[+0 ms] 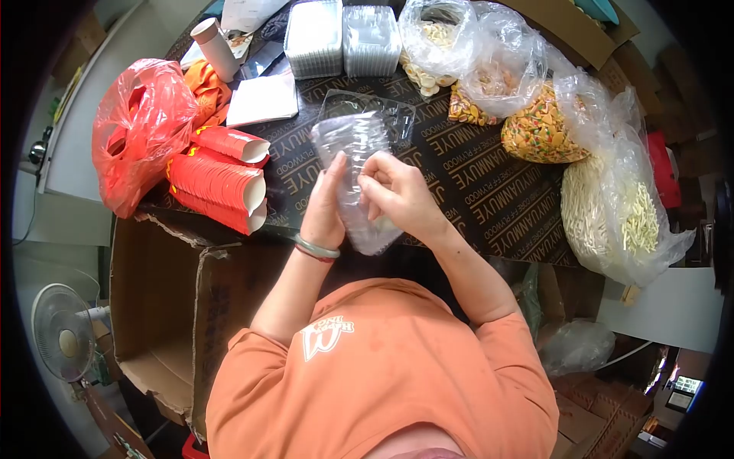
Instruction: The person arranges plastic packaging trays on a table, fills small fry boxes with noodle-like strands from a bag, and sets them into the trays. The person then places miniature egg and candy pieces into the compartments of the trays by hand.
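Observation:
In front of my chest I hold a long, clear, crinkled plastic pack [353, 141]; glare hides what is inside it. My left hand [325, 206] grips its left side, thumb along the edge and the other fingers hidden beneath. On the right side, my right hand [401, 195] has its fingers curled in a pinch against the plastic. Just behind the pack, a clear plastic box [397, 115] lies open on the dark printed tabletop [451, 183].
Red paper cartons [218, 180] and a red plastic bag [141, 138] are at the left. Stacked clear boxes [313, 38] stand at the back, near white sheets [262, 99]. Bags of colourful pieces [543, 126] and pale sticks [612, 214] line the right. A cardboard box [160, 306] is below left.

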The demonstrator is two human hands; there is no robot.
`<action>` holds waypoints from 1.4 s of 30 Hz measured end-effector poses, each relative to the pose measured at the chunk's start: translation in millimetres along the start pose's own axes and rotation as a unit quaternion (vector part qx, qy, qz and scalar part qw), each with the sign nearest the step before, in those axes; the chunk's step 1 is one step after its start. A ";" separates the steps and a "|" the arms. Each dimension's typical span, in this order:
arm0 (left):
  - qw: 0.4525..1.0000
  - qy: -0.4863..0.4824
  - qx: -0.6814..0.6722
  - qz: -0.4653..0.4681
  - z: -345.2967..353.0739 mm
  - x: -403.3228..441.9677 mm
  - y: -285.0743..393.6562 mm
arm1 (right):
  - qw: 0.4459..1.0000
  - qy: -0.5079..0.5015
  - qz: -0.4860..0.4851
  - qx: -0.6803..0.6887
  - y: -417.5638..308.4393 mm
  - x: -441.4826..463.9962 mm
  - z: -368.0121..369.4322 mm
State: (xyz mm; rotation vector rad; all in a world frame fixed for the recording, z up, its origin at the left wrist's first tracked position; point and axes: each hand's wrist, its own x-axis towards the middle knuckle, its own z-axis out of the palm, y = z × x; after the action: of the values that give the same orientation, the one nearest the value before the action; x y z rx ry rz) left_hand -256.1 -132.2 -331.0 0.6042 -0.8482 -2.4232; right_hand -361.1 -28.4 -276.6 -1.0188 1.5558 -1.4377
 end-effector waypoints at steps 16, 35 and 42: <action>0.970 -0.004 -0.109 0.217 -54.9 -40.3 122.2 | 0.870 0.056 0.146 0.468 119.4 -33.4 36.5; 0.959 -0.200 -0.115 -0.167 17.8 9.1 -22.8 | 0.983 -0.090 0.157 0.023 17.9 -4.0 -53.4; 0.988 -0.111 0.005 -0.105 57.7 6.1 -50.1 | 0.990 0.067 0.025 -0.119 16.8 -26.6 -49.8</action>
State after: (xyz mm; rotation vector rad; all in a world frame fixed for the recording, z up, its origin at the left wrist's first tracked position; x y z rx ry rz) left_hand -307.9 -76.0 -324.9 0.4513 -0.9258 -2.7174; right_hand -397.7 15.9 -289.6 -1.0287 1.8720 -1.3320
